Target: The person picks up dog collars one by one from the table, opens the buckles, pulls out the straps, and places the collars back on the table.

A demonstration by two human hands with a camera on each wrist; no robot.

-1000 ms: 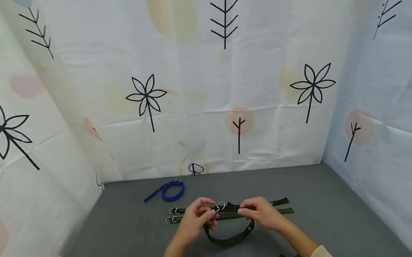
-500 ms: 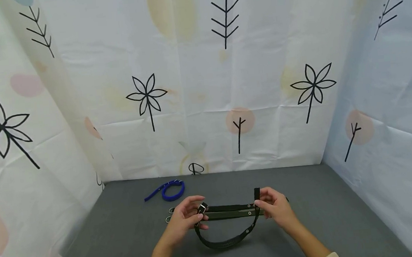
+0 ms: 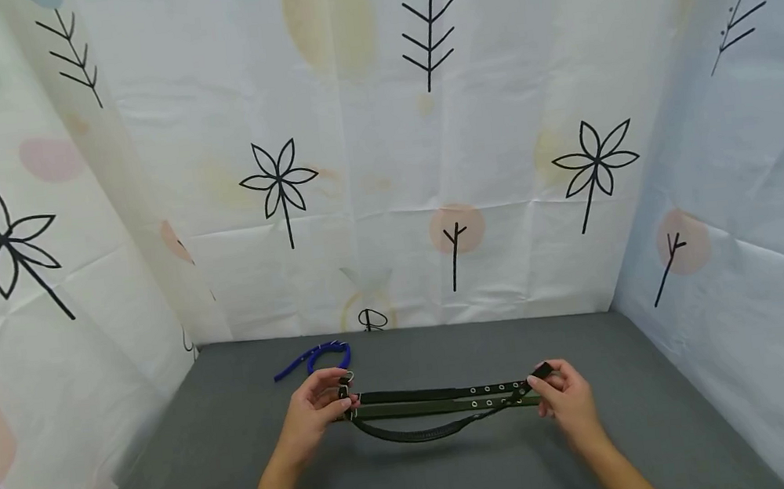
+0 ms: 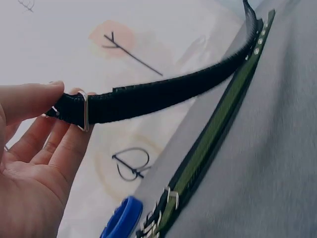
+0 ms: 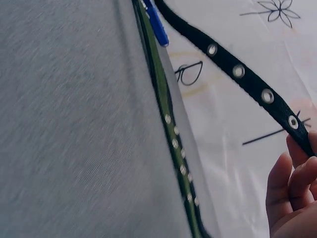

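Observation:
A black collar with a metal buckle and eyelets [image 3: 420, 434] hangs in a shallow curve between both hands. My left hand [image 3: 309, 410] pinches its buckle end; in the left wrist view, thumb and fingers grip the black strap [image 4: 153, 101] beside a metal ring. At the other end, my right hand [image 3: 570, 400] pinches the strap's tip, and the right wrist view shows a row of metal eyelets [image 5: 238, 71] near the fingers. Behind the held collar, another black collar [image 3: 413, 394] and a green collar [image 3: 422, 409] lie straight and parallel on the table. The left hand hides their buckles in the head view.
A blue collar [image 3: 293, 366], partly coiled, lies at the back left of the grey table [image 3: 457, 482], just beyond the left hand. White patterned cloth [image 3: 394, 268] walls the table at the back and both sides.
My hands have moved apart, left hand leftward and right hand rightward. The held collar has gone from a deep, rounded loop to a long, shallow curve.

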